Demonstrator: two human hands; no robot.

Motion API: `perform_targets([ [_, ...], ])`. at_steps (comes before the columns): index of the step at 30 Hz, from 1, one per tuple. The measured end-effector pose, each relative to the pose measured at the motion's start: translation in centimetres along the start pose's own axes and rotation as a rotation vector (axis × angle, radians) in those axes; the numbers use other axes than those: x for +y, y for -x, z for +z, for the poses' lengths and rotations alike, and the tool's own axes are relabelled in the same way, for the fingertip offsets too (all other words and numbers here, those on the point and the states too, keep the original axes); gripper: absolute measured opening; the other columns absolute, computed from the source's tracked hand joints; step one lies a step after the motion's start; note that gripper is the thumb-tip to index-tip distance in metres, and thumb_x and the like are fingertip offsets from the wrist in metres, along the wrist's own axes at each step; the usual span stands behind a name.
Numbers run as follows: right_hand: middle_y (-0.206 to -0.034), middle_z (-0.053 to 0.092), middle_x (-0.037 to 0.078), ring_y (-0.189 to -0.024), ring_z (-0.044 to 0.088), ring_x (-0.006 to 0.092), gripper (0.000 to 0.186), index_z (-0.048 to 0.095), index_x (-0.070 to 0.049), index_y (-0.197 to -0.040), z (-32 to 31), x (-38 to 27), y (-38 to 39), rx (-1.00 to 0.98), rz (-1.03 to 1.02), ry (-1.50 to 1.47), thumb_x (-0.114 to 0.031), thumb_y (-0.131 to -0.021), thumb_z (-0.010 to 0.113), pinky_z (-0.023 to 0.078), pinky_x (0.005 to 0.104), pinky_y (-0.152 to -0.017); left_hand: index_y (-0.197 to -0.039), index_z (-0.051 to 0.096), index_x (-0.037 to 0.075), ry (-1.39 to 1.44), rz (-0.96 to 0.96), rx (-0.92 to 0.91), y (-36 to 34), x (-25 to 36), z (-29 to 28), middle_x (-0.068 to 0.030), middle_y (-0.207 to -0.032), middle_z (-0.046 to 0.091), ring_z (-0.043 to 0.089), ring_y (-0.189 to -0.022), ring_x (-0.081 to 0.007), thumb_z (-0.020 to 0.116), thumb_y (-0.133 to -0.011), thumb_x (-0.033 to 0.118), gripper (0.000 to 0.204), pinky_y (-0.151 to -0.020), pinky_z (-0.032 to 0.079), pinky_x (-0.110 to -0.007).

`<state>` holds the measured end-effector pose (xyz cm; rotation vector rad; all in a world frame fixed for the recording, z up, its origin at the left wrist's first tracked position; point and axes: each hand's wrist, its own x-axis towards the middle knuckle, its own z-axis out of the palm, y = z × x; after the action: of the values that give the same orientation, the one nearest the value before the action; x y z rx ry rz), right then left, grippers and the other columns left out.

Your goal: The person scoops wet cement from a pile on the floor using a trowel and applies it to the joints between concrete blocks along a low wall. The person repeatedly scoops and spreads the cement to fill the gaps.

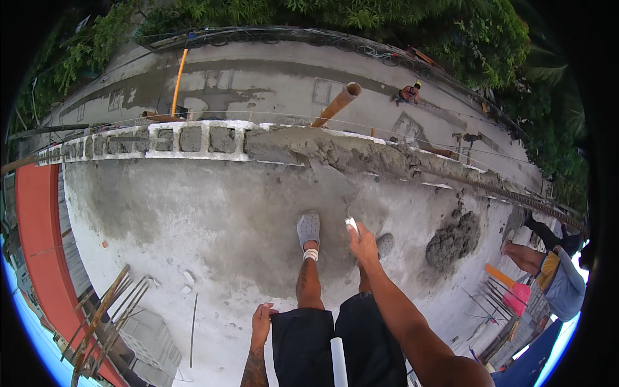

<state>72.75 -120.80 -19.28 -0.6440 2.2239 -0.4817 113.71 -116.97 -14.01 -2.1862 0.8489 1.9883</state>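
My right hand [365, 244] is closed around the white handle of a trowel [334, 184]. Its grey blade points away from me, with the tip at the mortar [335, 145] spread along the top of a block wall. My left hand [261, 324] hangs beside my left thigh, by the hem of the dark shorts [296, 342]. It holds nothing that I can see, and its fingers are loosely bent. To the left of the mortar, hollow concrete blocks [196, 140] show bare cavities.
A mortar heap [453, 238] lies on the concrete floor to the right. Beyond the wall, a rusty pipe [338, 103] rises and a person [407, 93] is down on the street. Another person [558, 277] stands at right. Rebar [109, 316] juts up at left.
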Motion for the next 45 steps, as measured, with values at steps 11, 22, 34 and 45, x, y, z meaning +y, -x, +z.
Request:
perform_targets([
  [11,-0.096,0.070,0.022,-0.086,0.069,0.0415,0.036,0.062,-0.004,-0.116,-3.3,-7.5,-5.1,-0.101,-0.470,0.336,-0.034,-0.096,0.061,0.055,0.0486,-0.072,-0.109,0.064,-0.002,-0.001,0.039,-0.006,-1.8,0.9,2.8,-0.0138,-0.086,0.070,0.068,-0.077,-0.0198,0.045,-0.105,0.036,0.042,-0.073,0.054,-0.032],
  [22,-0.096,0.070,0.024,-0.083,0.068,0.0446,0.035,0.058,-0.005,-0.112,-6.9,-7.2,4.6,-0.012,-0.267,-0.037,-0.037,-0.099,0.056,0.054,0.0529,-0.073,-0.105,0.061,-0.003,-0.246,0.024,-0.053,-3.0,4.1,2.6,-0.0152,-0.084,0.068,0.066,-0.069,-0.0212,0.053,-0.100,0.029,0.033,-0.066,0.054,-0.033],
  [34,-0.086,0.070,0.025,-0.079,0.070,0.0409,0.057,0.067,0.000,-0.104,-14.6,28.1,20.4,0.253,0.818,-0.323,-0.053,-0.097,0.047,0.054,0.0456,-0.073,-0.087,0.068,-0.003,-0.813,0.485,-0.333,-7.5,12.6,14.8,-0.0112,-0.077,0.069,0.063,-0.070,-0.0153,0.056,-0.096,0.017,0.025,-0.070,0.051,-0.029],
  [45,-0.056,0.065,0.013,-0.054,0.066,0.0284,0.059,0.064,-0.002,-0.055,-11.0,51.2,40.3,0.201,1.441,-0.660,-0.047,-0.092,0.055,0.052,0.0416,-0.060,-0.131,0.062,0.009,-2.260,0.179,-0.332,1.0,4.4,38.0,-0.0264,-0.124,0.064,0.058,-0.121,-0.0419,0.058,-0.089,0.061,0.067,-0.103,0.044,-0.053],
])
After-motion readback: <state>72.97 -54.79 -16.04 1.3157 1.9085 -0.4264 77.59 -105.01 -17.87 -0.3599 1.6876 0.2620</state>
